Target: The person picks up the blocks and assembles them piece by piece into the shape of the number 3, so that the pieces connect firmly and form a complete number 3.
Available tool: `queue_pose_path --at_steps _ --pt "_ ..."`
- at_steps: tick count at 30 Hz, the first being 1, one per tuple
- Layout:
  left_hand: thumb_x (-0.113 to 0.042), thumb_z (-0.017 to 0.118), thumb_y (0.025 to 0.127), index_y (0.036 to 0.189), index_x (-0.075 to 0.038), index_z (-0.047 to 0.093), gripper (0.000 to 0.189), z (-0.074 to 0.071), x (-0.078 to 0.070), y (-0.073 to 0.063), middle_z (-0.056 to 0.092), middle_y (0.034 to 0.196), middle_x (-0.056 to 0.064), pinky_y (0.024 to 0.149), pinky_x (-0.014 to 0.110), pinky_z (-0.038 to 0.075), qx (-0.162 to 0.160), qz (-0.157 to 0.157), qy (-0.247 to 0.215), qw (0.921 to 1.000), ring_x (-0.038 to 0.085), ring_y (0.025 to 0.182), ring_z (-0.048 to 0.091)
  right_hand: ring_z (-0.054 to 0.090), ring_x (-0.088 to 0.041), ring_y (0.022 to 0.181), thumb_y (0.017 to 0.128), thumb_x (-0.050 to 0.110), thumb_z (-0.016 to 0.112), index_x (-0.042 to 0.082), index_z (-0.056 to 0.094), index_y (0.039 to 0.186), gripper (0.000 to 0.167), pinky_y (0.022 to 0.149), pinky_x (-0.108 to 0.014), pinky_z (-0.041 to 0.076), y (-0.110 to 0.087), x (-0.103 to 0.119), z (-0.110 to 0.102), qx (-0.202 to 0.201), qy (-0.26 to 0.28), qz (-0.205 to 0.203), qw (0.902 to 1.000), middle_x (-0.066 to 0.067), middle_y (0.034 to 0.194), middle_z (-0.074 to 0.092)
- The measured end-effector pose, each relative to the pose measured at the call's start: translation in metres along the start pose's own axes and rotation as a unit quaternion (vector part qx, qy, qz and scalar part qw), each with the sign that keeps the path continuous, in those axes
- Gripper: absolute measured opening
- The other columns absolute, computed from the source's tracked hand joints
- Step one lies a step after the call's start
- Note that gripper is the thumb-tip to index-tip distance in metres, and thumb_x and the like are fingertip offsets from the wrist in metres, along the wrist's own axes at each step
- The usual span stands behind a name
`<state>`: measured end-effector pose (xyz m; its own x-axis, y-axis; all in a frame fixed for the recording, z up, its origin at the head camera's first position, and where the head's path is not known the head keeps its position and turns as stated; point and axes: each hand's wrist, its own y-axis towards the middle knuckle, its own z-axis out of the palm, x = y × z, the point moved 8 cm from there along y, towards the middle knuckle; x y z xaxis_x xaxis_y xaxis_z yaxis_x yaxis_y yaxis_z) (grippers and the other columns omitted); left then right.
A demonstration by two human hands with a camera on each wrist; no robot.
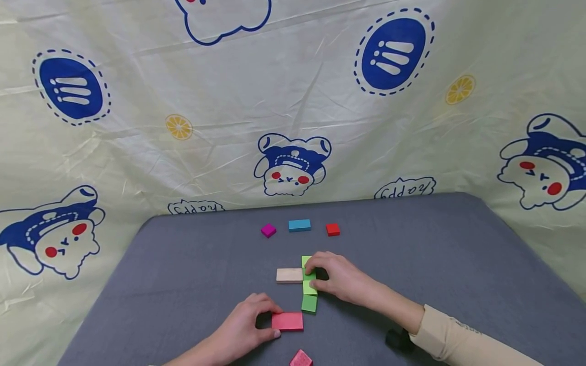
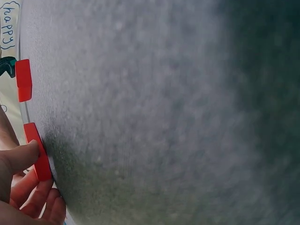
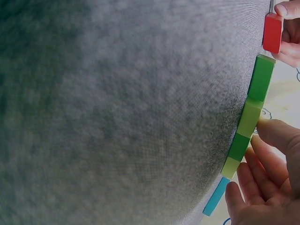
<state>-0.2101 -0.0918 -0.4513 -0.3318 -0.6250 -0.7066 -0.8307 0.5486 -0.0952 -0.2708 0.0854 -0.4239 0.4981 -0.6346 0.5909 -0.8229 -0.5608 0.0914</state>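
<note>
My left hand (image 1: pixel 242 325) pinches a pinkish-red rectangular block (image 1: pixel 288 322) by its left end, thumb on the near side and fingertips on the far side. The block lies flat on the table. My right hand (image 1: pixel 343 277) has its thumb and curled fingers on a column of light and dark green blocks (image 1: pixel 309 303). In the right wrist view its thumb meets a light green block (image 3: pixel 250 118), with a dark green block (image 3: pixel 239 146) beside it. The fingers partly hide the column in the head view. A pale wooden block (image 1: pixel 289 276) adjoins the column's left side.
Along the back lie a magenta block (image 1: pixel 268 230), a blue block (image 1: pixel 299 225) and a small red block (image 1: pixel 332 230). Another pinkish-red block (image 1: pixel 301 358) sits near the front, turned at an angle. A grey cloth (image 1: pixel 197 274) covers the table; a printed curtain (image 1: pixel 220 101) hangs behind.
</note>
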Motion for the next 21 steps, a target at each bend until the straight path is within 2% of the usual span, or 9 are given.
queue_pose_path --at_steps 6,12,21 --pt "-0.028 0.079 0.084 0.11 -0.022 0.072 0.028 -0.0012 -0.0014 0.0018 0.056 0.1 -0.019 0.085 0.032 0.047 -0.005 0.006 0.016 0.9998 0.005 0.097 0.05 0.054 -0.016 0.109 0.087 0.016 0.076 0.019 0.069 0.103 0.018 0.094 -0.044 0.045 -0.0003 -0.001 0.0001 0.003 -0.003 0.004 1.0 0.01 0.109 0.06" --pt "-0.029 0.079 0.083 0.111 -0.022 0.072 0.03 -0.0006 0.0001 0.0032 0.056 0.1 -0.019 0.085 0.031 0.048 -0.001 -0.007 0.011 0.9999 0.005 0.097 0.05 0.054 -0.017 0.11 0.087 0.016 0.076 0.02 0.069 0.103 0.018 0.095 -0.044 0.045 -0.0004 -0.0012 0.0001 0.004 -0.003 0.006 1.0 0.01 0.11 0.06" --pt "-0.028 0.079 0.084 0.112 -0.021 0.072 0.03 -0.0007 -0.001 0.0032 0.056 0.101 -0.019 0.085 0.032 0.047 -0.007 0.003 0.007 0.9999 0.005 0.097 0.05 0.054 -0.018 0.111 0.087 0.016 0.076 0.019 0.069 0.104 0.018 0.095 -0.045 0.044 0.0001 -0.001 0.0001 0.005 -0.001 0.006 1.0 0.009 0.111 0.06"
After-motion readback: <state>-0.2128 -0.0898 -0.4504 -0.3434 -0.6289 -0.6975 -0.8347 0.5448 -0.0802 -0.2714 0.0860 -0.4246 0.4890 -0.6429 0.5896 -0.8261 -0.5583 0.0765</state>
